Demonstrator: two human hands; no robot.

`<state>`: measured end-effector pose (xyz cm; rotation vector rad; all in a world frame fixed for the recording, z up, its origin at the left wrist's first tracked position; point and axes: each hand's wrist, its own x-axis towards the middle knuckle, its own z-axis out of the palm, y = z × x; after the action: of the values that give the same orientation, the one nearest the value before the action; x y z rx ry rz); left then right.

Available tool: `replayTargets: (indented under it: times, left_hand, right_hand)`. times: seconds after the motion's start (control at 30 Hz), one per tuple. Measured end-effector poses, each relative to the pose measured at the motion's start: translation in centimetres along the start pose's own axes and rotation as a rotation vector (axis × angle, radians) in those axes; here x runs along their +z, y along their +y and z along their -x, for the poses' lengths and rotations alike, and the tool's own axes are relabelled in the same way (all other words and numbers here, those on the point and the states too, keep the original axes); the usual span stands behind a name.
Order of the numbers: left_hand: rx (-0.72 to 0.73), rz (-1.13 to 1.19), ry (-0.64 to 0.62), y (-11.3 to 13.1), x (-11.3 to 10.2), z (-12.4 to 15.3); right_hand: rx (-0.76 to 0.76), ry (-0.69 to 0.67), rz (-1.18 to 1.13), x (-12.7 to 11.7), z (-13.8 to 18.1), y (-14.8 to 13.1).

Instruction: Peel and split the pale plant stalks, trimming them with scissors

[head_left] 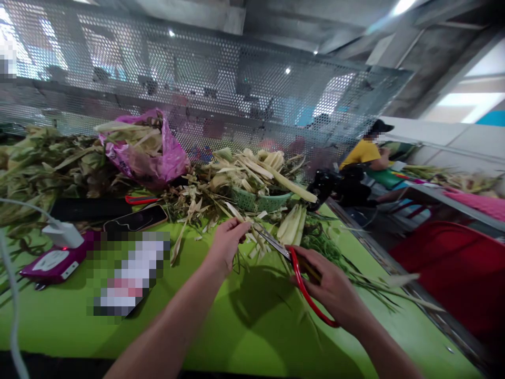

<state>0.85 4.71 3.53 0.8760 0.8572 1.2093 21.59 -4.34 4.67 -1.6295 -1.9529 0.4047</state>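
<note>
My left hand (229,239) pinches a pale strip of corn husk (232,210) above the green table. Red-handled scissors (295,268) are in my right hand (329,284), their blades pointing left toward the husk and my left fingertips. I cannot tell whether the blades touch the husk. Just behind my hands, a green basket (262,201) is heaped with pale husks (252,171). Cut scraps lie around it. A bundle of light husk pieces (292,225) rests right of the blades, near green stringy stems (323,245).
A pink plastic bag (173,152) of husks and a large dry pile (47,163) stand behind at left. A purple power strip (63,260), phone (136,218) and red-handled cutter (141,199) lie on the table (189,326). A red chair (453,273) and a person (361,153) are at right.
</note>
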Motion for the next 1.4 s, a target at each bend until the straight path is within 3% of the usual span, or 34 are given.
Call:
replayTargets:
  times: [0.63, 1.07, 1.4]
  left_hand:
    - [0.016, -0.047, 0.009, 0.2, 0.2, 0.3]
    - [0.048, -0.264, -0.078, 0.2, 0.7, 0.4]
    - [0.047, -0.285, -0.076, 0.1, 0.5, 0.4]
  right_hand:
    - [-0.015, 0.064, 0.092, 0.2, 0.1, 0.8]
    - [-0.031, 0.102, 0.074, 0.8, -0.6, 0.6]
    - [0.103, 0.106, 0.082, 1.1, -0.3, 0.8]
